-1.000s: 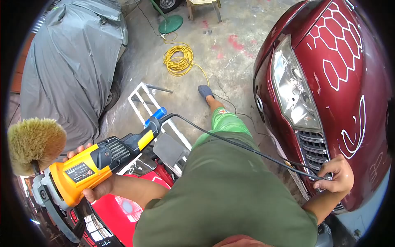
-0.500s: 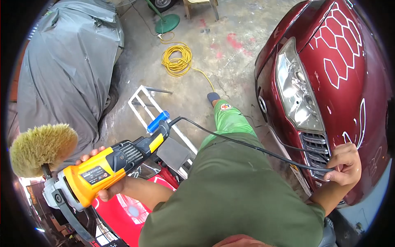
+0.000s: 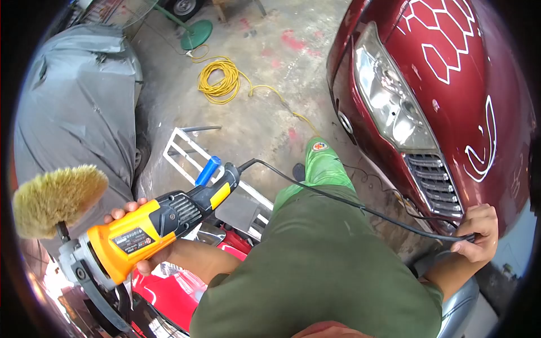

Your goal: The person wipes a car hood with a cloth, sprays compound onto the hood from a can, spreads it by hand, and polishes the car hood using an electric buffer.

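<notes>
I have the left hand (image 3: 158, 254) gripping the polisher (image 3: 135, 239) at eight o'clock, right hand (image 3: 479, 231) pinching its cord (image 3: 394, 221) near four.

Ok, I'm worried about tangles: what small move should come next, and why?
Probably have the right hand draw the cord aside: it already holds the cord, which crosses in front of the green shirt, while the left hand supports the polisher.
</notes>
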A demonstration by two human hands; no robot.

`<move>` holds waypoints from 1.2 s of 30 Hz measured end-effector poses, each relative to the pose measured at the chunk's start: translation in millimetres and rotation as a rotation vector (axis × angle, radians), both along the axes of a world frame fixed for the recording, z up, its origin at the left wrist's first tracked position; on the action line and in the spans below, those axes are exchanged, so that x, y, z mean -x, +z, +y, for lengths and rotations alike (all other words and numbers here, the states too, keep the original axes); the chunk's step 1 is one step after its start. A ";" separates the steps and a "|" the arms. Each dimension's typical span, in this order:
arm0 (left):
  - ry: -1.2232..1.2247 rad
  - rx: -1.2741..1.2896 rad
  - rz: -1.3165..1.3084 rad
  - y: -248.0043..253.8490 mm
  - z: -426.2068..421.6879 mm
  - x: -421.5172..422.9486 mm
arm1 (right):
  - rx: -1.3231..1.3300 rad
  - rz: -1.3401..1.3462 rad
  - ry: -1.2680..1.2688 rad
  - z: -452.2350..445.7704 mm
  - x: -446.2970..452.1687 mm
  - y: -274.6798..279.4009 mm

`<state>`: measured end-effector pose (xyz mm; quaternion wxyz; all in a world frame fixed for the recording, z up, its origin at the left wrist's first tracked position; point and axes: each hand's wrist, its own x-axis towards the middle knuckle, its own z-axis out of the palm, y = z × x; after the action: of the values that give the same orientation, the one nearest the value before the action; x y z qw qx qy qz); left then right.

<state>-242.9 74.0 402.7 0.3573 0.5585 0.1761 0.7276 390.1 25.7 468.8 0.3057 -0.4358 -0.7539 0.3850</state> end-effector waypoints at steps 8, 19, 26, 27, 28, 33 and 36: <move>-0.095 -0.023 0.075 -7.3 19.3 2.4 | -0.016 -0.045 -0.151 -63.4 -0.4 14.2; -0.448 0.078 -0.113 -27.0 120.4 -70.1 | 0.006 -0.017 -0.391 -115.4 18.2 39.6; -0.326 0.135 -0.114 -28.7 108.0 -67.5 | 0.007 0.013 -0.312 -89.7 -1.4 27.4; -0.320 0.126 -0.091 -25.9 104.4 -65.6 | 0.005 0.025 -0.301 -83.1 -4.1 23.4; -0.316 0.116 -0.066 -23.3 102.5 -63.9 | 0.003 0.037 -0.298 -75.2 -4.8 19.5; -0.339 0.060 0.020 -12.2 100.9 -54.5 | 0.128 0.113 -0.234 -43.9 -6.4 -8.2; -0.456 0.013 0.045 -13.1 107.7 -55.5 | 0.450 0.122 -0.192 -42.9 -0.4 -31.6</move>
<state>-187.4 181.7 389.6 0.5121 0.5976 0.0577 0.6143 390.5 -17.1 437.2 0.2811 -0.5386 -0.5846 0.5378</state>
